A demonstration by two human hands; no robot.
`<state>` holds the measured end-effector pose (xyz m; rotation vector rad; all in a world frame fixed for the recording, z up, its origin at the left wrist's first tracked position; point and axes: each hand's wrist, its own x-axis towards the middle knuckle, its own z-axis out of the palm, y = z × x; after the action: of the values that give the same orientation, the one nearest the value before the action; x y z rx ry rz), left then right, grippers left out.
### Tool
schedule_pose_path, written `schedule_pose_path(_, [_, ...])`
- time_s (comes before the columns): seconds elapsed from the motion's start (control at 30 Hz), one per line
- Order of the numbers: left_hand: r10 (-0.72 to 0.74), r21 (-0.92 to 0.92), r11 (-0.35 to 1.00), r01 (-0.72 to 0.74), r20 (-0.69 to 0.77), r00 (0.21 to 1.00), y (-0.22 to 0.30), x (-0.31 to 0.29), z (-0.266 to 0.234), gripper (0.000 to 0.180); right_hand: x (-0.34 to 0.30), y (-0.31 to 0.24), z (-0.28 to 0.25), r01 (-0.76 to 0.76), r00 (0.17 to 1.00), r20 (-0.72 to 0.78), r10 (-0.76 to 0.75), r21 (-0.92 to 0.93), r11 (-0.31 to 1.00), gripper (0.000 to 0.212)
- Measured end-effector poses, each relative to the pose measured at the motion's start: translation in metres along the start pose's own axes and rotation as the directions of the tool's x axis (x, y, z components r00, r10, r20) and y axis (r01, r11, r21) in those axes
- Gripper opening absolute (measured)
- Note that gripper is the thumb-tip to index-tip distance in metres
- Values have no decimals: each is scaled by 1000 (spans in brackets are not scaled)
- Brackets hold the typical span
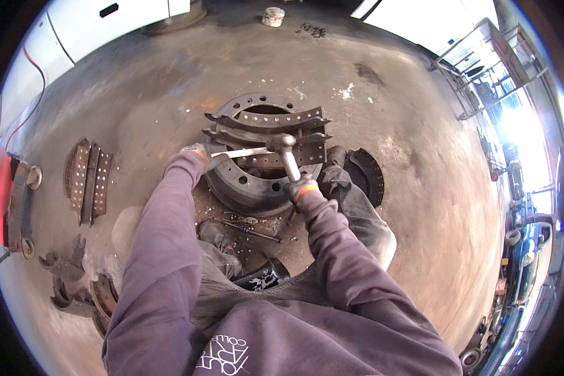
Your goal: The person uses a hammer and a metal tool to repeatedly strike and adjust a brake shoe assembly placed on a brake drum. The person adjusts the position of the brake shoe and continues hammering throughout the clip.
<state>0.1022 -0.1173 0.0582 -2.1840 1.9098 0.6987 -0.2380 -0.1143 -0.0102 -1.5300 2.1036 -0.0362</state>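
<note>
Head view: blunt metal hammer (pixel 286 149) above the drum (pixel 247 196), gripped in the right hand (pixel 301 187)
Left hand (pixel 198 155): closed round a slim, pale-handled tool (pixel 243 153)
Brake shoes (pixel 266 119): curved, dark, dotted, lying across the drum
Drum: thick holed ring on gritty floor (pixel 432 188)

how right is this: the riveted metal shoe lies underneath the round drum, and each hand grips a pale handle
The head view shows the riveted metal shoe on top of the round drum, not underneath; left hand and right hand each grip a pale handle.
</note>
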Motion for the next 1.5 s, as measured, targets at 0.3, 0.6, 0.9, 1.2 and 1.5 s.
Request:
schedule_pose_path(0.3, [-59, 20, 998, 59, 4, 998, -27, -6, 8, 65, -131, -81, -120, 295, 943, -138, -303, 766, 571, 22])
schedule_pose_path(0.6, [-133, 34, 990, 137, -97, 986, -48, -3, 18, 66, -56, -48, -47, 222, 959, 165, -231, 72, 972, 68])
schedule_pose_path(0.9, [-67, -24, 997, 67, 1, 998, -2, -21, -13, 73, -68, -36, -41, 381, 918, -301, -260, 479, 791, 37])
schedule_pose_path(1.2, [-65, -93, 994, 61, -44, 997, -50, 15, 31, 82, -111, -54, -103, 67, 948, 177, -265, 704, 707, 26])
schedule_pose_path(1.5, [-40, -127, 991, 37, -23, 999, 0, -33, -5, 80, -132, -9, -121, 80, 959, 99, -265, 803, 590, 24])
